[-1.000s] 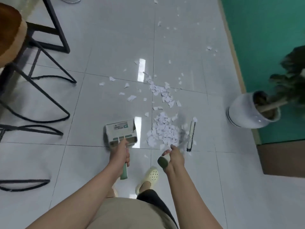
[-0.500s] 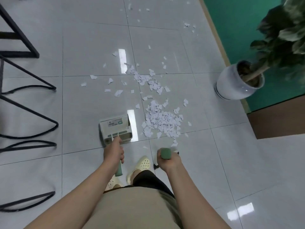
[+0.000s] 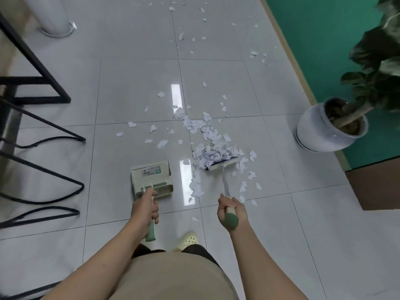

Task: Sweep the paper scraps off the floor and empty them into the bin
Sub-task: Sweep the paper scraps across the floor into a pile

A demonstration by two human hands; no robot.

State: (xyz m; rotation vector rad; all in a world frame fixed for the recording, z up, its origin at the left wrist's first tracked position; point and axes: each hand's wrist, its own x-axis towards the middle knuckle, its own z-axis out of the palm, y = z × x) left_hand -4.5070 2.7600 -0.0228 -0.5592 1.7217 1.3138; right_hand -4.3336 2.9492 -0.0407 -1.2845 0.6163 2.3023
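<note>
- My left fingers (image 3: 151, 210) were wrapped round the dustpan (image 3: 152, 179) handle, my right fingers (image 3: 233, 205) round the brush (image 3: 221, 164).
- Paper scraps (image 3: 207, 135) lay heaped at the bristles on the floor (image 3: 129, 92).
- A plant pot (image 3: 318, 131) stood beside the wall, black stool legs (image 3: 43, 135) on my left.
- The plant leaves were blurred and cut off.

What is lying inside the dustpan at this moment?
The dustpan shows only a label and its own pale bottom; no paper scraps are seen inside. The left hand covers a little of its rear edge.
</note>
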